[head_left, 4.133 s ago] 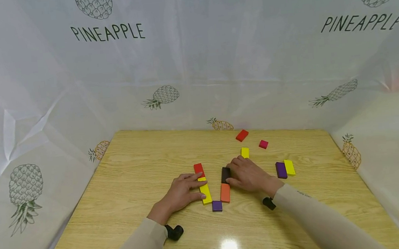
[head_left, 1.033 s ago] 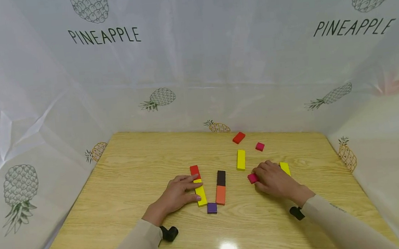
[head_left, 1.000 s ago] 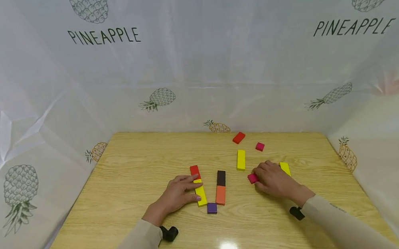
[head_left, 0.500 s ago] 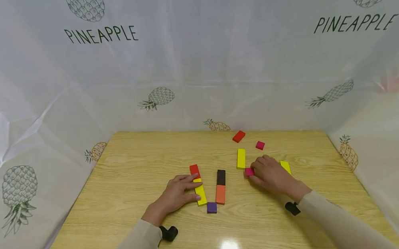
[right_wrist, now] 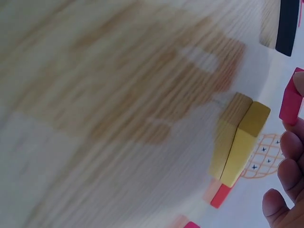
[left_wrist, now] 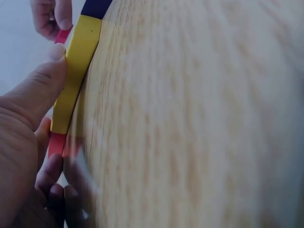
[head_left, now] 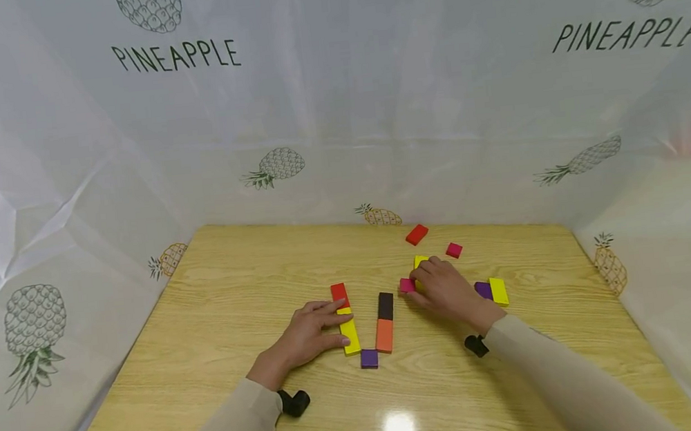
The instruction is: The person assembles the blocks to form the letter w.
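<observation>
In the head view my right hand (head_left: 443, 289) pinches a small pink block (head_left: 406, 285) between thumb and fingers. The right wrist view shows that pink block (right_wrist: 291, 97) raised off the table. Partly behind the hand lies a yellow block (head_left: 421, 261). My left hand (head_left: 310, 333) rests with extended fingers on a column made of a red block (head_left: 338, 292) and yellow (head_left: 351, 342) below it. Beside it, a black block (head_left: 385, 305) and an orange block (head_left: 385, 336) form a second column. A purple block (head_left: 368, 359) sits between the columns' near ends.
Toward the table's back edge lie a red block (head_left: 417, 234) and another pink block (head_left: 454, 250). At right, a purple block (head_left: 482, 290) touches a yellow block (head_left: 498, 291). A white pineapple-print sheet (head_left: 372, 102) surrounds the wooden table (head_left: 250, 266).
From the right side, my right hand has carried the pink block left toward the black block, uncovering the purple block at right. Earlier it touched the black block. My left hand has stayed put.
</observation>
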`<move>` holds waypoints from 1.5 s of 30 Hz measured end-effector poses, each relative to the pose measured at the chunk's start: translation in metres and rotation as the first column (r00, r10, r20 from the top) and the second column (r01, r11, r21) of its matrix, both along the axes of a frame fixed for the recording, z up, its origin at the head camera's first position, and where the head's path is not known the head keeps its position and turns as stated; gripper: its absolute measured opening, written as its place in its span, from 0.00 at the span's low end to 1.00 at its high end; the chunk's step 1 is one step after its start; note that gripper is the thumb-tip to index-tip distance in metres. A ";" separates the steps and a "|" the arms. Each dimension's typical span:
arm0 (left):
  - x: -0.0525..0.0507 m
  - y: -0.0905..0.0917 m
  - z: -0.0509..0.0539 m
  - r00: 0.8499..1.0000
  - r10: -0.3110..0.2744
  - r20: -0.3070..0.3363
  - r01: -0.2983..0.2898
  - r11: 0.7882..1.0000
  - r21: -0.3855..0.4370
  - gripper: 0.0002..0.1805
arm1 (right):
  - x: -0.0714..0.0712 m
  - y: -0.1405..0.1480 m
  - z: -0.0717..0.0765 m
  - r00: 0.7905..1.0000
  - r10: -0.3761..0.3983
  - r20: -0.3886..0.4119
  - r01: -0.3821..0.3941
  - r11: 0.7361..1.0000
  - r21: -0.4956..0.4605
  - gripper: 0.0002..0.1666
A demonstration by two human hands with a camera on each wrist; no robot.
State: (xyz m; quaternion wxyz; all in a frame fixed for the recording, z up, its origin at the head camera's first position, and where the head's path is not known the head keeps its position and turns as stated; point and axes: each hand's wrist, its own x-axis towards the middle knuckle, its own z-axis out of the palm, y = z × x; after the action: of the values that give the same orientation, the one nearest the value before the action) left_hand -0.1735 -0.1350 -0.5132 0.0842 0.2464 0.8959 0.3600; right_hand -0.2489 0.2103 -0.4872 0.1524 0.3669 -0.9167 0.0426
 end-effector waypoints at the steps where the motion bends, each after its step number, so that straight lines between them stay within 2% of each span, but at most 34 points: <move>1: 0.000 0.000 0.000 1.000 -0.003 0.000 0.003 1.000 0.002 0.29 | -0.001 -0.001 -0.001 1.000 -0.002 0.004 0.002 1.000 0.002 0.18; 10: -0.001 0.001 0.002 1.000 -0.004 0.010 0.004 1.000 -0.001 0.28 | -0.006 -0.006 -0.004 0.999 -0.029 0.033 0.028 0.999 0.040 0.20; 22: -0.002 0.001 0.004 1.000 0.013 0.026 -0.012 1.000 -0.019 0.30 | -0.005 -0.004 -0.007 0.998 -0.027 0.050 0.027 1.000 0.015 0.19; 25: -0.001 0.003 0.006 0.998 0.048 -0.029 -0.049 0.998 -0.028 0.27 | -0.005 -0.004 -0.006 0.997 -0.034 0.062 0.033 0.999 0.016 0.19; 28: -0.001 0.011 0.011 0.989 0.065 -0.131 -0.072 0.996 -0.050 0.23 | -0.005 -0.004 -0.005 0.997 -0.036 0.071 0.035 0.999 0.014 0.20; 30: -0.004 0.020 0.015 0.983 0.038 -0.180 -0.054 0.995 -0.085 0.23 | -0.006 -0.003 -0.005 0.996 -0.039 0.078 0.038 0.999 0.013 0.20; 32: -0.007 0.031 0.018 0.979 -0.018 -0.204 -0.008 0.992 -0.126 0.23 | -0.005 -0.002 -0.005 0.996 -0.046 0.081 0.045 0.999 0.015 0.20; 35: -0.015 0.046 0.023 0.975 -0.106 -0.196 0.065 0.977 -0.205 0.26 | -0.005 -0.003 -0.005 0.995 -0.047 0.093 0.045 0.999 0.015 0.20; 38: -0.023 0.058 0.025 0.968 -0.169 -0.188 0.114 0.956 -0.270 0.28 | -0.005 -0.005 -0.004 0.994 -0.041 0.104 0.040 0.999 0.013 0.19; 41: -0.028 0.066 0.026 0.959 -0.212 -0.189 0.143 0.935 -0.324 0.29 | -0.004 -0.007 -0.004 0.990 -0.049 0.131 0.047 0.999 0.020 0.19; 45: -0.033 0.073 0.026 0.953 -0.238 -0.187 0.156 0.917 -0.368 0.31 | -0.003 -0.007 -0.004 0.987 -0.074 0.144 0.069 0.997 0.043 0.20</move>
State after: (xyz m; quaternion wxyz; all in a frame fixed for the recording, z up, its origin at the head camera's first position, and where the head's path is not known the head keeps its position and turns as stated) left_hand -0.2062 -0.0617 -0.4875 0.0591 0.3568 0.9195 0.1544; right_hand -0.2520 0.2034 -0.4915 0.0796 0.3325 -0.9386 0.0462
